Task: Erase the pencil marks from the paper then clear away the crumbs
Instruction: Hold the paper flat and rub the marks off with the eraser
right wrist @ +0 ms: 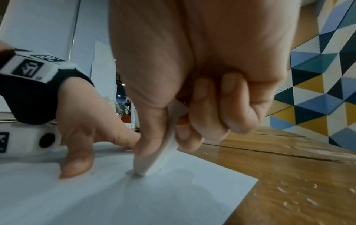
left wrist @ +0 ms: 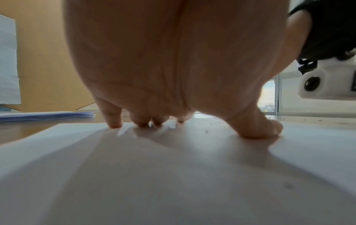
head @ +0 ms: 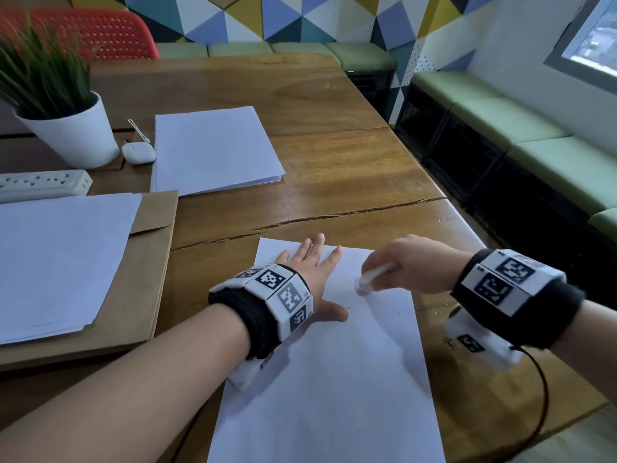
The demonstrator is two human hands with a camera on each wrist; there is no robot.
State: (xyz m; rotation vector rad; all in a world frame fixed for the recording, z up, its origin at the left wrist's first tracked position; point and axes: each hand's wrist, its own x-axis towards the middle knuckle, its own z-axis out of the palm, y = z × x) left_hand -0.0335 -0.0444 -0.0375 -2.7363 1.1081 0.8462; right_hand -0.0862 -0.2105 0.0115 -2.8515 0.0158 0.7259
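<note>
Left hand (head: 312,272) flat, fingers spread, pressing the paper (head: 350,379) at lower centre of the head frame. Right hand (head: 410,264) pinches a white eraser (head: 374,277), tip on the sheet; dark crumbs (left wrist: 209,129) near the left thumb.

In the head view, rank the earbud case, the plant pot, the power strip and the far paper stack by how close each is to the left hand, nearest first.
From the left hand, which presses the sheet:
1. Far paper stack, ahead and slightly left.
2. Earbud case, just left of that stack.
3. Plant pot and power strip, far left: too close to call.
</note>
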